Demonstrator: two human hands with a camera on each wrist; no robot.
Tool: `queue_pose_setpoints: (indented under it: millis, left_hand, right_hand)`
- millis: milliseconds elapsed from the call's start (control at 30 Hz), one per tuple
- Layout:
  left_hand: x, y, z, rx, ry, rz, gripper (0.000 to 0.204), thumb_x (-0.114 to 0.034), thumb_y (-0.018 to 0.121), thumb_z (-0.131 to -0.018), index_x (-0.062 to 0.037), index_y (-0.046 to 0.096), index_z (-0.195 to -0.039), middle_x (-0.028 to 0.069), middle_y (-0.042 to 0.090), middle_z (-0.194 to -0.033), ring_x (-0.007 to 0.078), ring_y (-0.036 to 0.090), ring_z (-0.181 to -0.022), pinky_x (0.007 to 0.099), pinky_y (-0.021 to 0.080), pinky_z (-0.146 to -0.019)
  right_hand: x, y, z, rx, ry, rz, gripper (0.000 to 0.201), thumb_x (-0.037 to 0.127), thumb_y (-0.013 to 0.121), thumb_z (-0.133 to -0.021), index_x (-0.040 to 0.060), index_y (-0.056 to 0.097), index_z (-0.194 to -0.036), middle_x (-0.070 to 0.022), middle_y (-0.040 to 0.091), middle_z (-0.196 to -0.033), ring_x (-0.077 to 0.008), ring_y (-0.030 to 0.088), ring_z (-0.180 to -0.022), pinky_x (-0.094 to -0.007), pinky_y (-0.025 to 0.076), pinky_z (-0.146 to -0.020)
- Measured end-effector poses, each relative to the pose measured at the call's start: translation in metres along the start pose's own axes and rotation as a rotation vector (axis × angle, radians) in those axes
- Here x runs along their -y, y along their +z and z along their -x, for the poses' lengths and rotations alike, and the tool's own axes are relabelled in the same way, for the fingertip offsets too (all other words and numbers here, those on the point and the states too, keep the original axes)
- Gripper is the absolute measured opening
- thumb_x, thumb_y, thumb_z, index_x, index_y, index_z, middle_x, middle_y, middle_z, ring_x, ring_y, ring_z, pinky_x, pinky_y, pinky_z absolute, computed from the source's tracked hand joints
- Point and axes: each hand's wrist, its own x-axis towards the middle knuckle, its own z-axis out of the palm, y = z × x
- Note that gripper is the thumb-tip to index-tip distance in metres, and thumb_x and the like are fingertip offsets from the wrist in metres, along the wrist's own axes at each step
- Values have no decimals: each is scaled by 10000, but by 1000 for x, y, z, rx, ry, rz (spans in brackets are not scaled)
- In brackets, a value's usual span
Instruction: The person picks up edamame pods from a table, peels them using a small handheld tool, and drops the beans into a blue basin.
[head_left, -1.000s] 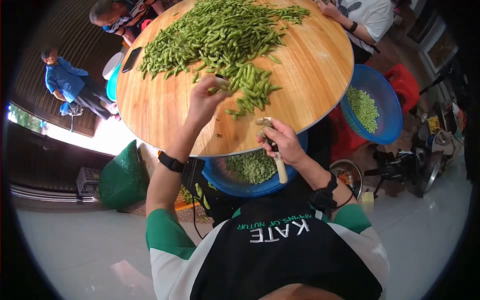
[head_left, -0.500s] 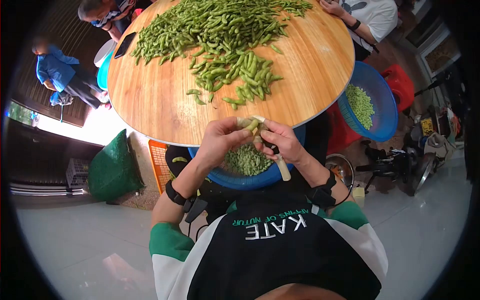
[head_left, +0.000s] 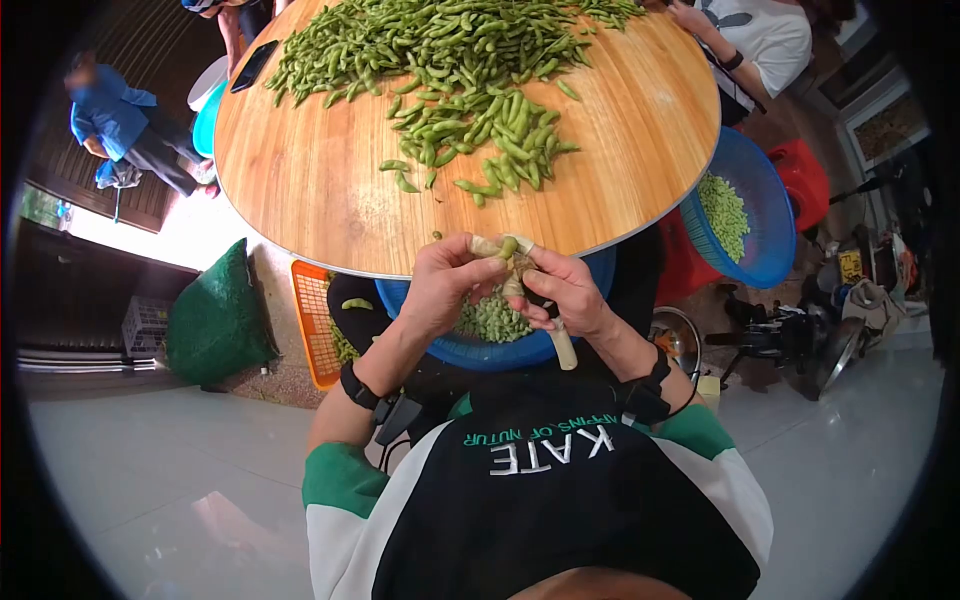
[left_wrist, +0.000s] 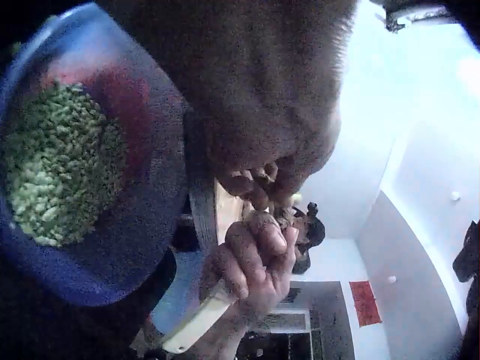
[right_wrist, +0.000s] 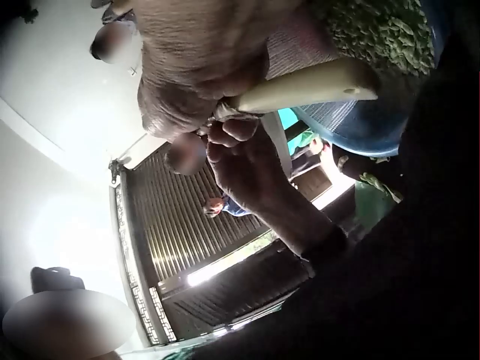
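Note:
Over the table's near edge, my left hand (head_left: 440, 285) pinches a green soybean pod (head_left: 508, 247) between thumb and fingers. Facing it, my right hand (head_left: 572, 290) grips a tool with a cream-coloured handle (head_left: 564, 345), which sticks out below the palm and also shows in the right wrist view. The fingers hide the tool's working end, so I cannot tell its kind. Pale wrapping covers some fingertips of both hands. Beneath them, a blue basket (head_left: 500, 360) holds shelled green beans (head_left: 492, 318). Loose pods (head_left: 520, 150) lie on the table just beyond the hands.
The round wooden table (head_left: 310, 200) carries a large heap of pods (head_left: 430, 50) and a phone (head_left: 254, 66). At right stands another blue basket (head_left: 770, 240) of beans near a red stool (head_left: 803, 180). An orange crate (head_left: 310, 320) and a green sack (head_left: 220, 320) are at left. Other people are around.
My left hand has come back from the loose pods on the table to meet the right hand, bringing a pod. Since half a second ago both hands have stayed together, with the pod showing less.

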Motion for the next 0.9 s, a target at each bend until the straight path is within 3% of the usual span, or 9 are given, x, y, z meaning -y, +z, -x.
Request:
queue_pose_setpoints:
  millis: [233,400,533,600,633,667,733,800,900]
  left_hand:
    - [6,5,0,-40,225,-72,117,-28,637,-851,-2,609,-961,61,641,-799,76,515,-552,199,378,-447]
    - [-2,0,-2,237,-220,437,144,-77,670,-843,-28,619,-968,32,605,-725,74,504,-543,203,365,-433]
    - [-2,7,-3,225,-311,548,114,-63,662,-849,-19,606,-937,8,576,-690,84,499,-533,223,388,-448]
    - [-4,16,-2,-41,161,-320,111,-50,666,-844,-6,577,-893,-10,547,-675,92,489,-540,264,409,-467]
    - [5,5,-7,5,454,-617,151,-25,690,-796,-6,558,-866,27,551,-682,151,530,-562,306,434,-499]
    - [8,4,-6,5,454,-619,151,-25,690,-796,-6,558,-866,27,551,-682,151,530,-562,306,434,-499]
    - [-9,19,4,-87,908,-1272,189,-17,714,-734,-20,558,-841,86,541,-687,222,571,-594,319,444,-509]
    - [-11,20,3,-107,993,-1311,213,-9,715,-699,-30,583,-866,122,524,-686,291,580,-615,317,451,-514]
    - [-9,17,4,-59,844,-1083,144,-37,697,-763,-8,596,-862,88,563,-701,220,586,-584,289,443,-504]
  right_hand:
    - [-1,6,1,-61,-43,-28,380,108,461,-956,30,448,-1328,-65,586,-799,-53,423,-515,-167,350,-424]
    - [5,-1,7,15,-4,-118,346,110,481,-951,32,484,-1288,-64,588,-789,-60,422,-499,-171,342,-401]
    - [6,-10,6,40,71,-256,327,122,475,-958,35,490,-1273,-85,587,-818,-71,425,-497,-177,347,-392]
    - [5,-11,6,4,72,-303,326,128,470,-962,35,488,-1274,-94,587,-830,-75,424,-495,-179,350,-392]
    - [4,-11,7,-4,93,-324,322,135,467,-965,41,489,-1272,-99,586,-839,-76,424,-495,-180,352,-392]
    - [4,-12,8,-10,113,-345,319,141,463,-967,47,490,-1271,-103,584,-848,-78,424,-494,-181,354,-392]
    - [4,-7,7,-7,124,-391,307,143,465,-968,52,497,-1259,-104,583,-846,-77,424,-495,-181,354,-392]
    - [5,-6,8,-3,127,-430,294,145,466,-968,57,505,-1246,-104,581,-844,-76,425,-496,-181,354,-393]
    - [3,-5,10,-26,114,-412,288,144,470,-967,66,509,-1241,-99,584,-833,-74,420,-496,-182,353,-394]
